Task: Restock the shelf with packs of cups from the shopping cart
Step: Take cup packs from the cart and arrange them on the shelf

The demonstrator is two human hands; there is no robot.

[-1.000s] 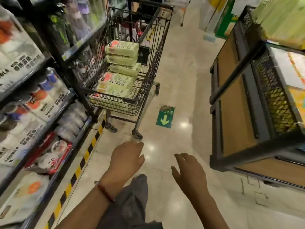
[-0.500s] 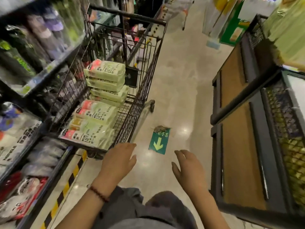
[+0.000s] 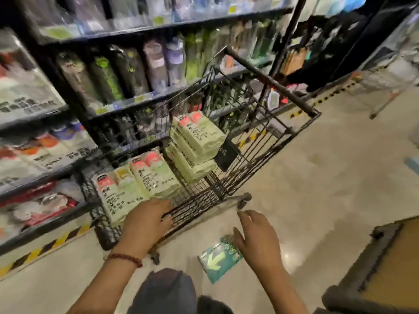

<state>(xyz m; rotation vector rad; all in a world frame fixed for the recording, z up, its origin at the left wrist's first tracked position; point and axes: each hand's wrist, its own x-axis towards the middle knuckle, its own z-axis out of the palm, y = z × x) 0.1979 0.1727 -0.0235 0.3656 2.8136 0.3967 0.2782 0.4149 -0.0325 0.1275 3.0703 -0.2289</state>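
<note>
A dark wire shopping cart [image 3: 260,150] stands beside the shelf [image 3: 140,103]. It holds pale green packs of cups with pink labels, one stack [image 3: 195,141] further in and a nearer group [image 3: 127,186] at the close end. My left hand [image 3: 145,220] reaches over the cart's near rim, fingers spread, close to the nearest pack and holding nothing. My right hand [image 3: 256,236] hovers open over the floor, right of the cart. The picture is blurred.
The shelf on the left carries bottles and packaged goods on several levels. A yellow-black stripe [image 3: 45,248] runs along its base. A green arrow sticker [image 3: 217,259] lies on the floor. A wooden display unit [image 3: 385,268] stands at lower right.
The view has swung left and come closer to the cart. My left hand has moved from over the floor to the cart's near rim. My right hand stays open.
</note>
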